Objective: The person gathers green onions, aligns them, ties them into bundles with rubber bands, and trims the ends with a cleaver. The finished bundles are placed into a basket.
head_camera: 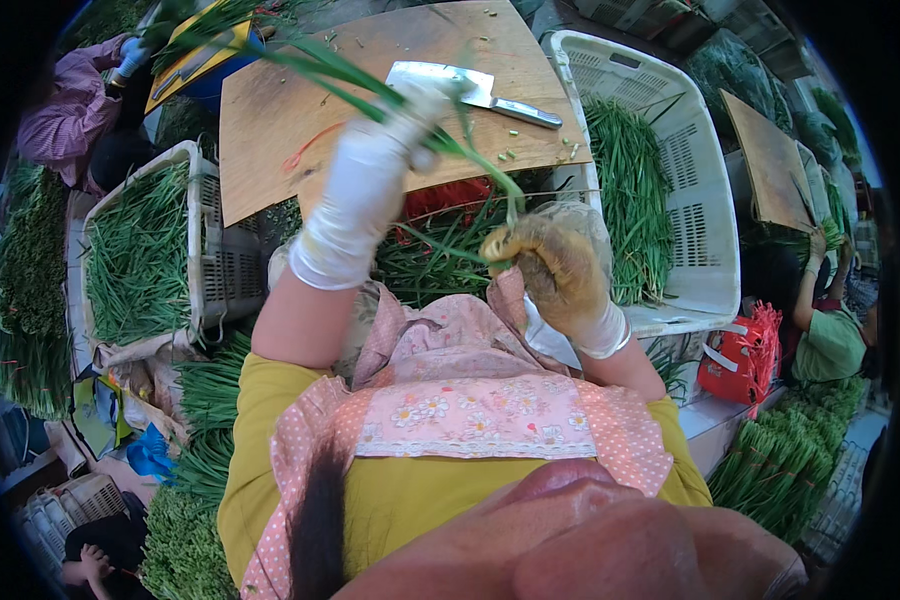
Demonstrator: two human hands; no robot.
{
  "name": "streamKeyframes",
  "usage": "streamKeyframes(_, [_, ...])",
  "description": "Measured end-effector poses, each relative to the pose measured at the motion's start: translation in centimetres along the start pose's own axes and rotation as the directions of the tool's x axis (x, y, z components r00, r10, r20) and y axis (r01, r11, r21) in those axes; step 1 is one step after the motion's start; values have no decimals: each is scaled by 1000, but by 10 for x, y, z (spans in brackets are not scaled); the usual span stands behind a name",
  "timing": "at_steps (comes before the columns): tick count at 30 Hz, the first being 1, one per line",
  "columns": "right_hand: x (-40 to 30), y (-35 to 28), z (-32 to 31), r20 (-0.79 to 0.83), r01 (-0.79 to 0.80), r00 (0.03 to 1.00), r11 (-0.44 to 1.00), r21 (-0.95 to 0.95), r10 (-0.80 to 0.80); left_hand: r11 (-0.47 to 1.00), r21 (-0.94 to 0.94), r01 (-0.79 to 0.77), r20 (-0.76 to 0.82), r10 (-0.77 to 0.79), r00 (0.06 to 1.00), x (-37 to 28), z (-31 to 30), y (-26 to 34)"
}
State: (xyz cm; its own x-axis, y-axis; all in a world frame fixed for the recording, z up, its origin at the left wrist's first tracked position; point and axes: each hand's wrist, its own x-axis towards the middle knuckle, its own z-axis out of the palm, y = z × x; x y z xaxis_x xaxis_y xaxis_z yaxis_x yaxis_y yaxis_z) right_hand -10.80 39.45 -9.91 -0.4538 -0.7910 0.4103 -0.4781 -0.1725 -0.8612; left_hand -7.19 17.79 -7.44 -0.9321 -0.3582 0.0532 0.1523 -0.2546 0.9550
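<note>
My left hand (386, 154), in a white glove, is raised over the front edge of a wooden board and blurred. It grips a few long green stalks (322, 71) that look like garlic chives. My right hand (559, 274), in a brown-stained glove, is curled at the pale lower end of a stalk (506, 180), above my lap. A cleaver (450, 81) with a metal handle lies flat on the wooden board (270, 139), beyond my left hand. Below the board's front edge, between my hands, lies a heap of green stalks (435, 259).
A white plastic crate (709, 225) of green stalks stands at right, another crate (195, 247) at left. Cut stem bits and a red tie (300, 154) lie on the board. Co-workers sit at far left (71, 112) and right (829, 341). A red bag (731, 356) stands at right.
</note>
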Motion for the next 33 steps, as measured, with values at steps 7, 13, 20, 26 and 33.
streamKeyframes(7, [-26, 26, 6, 394, -202, 718, 713, -671, 574, 954, 242, -176, -120, 209, 970, 52, -118, 30])
streamKeyframes(13, [-3, 48, -3, 376, -296, 741, 774, -560, 556, 853, 516, 70, 42, -107, 993, 106, -173, -14])
streamKeyframes(20, [55, 52, -11, 477, 8, 773, 746, -666, 417, 437, 703, 561, -285, -550, 785, 133, -196, -119])
streamKeyframes(26, [120, 107, -5, 301, -94, 764, 560, -823, 571, 362, 798, 481, -393, -292, 872, 118, -200, -123])
streamKeyframes(33, [160, 211, 30, 119, -116, 836, 384, -916, 535, 180, 918, 352, -338, -106, 935, 102, -229, -136])
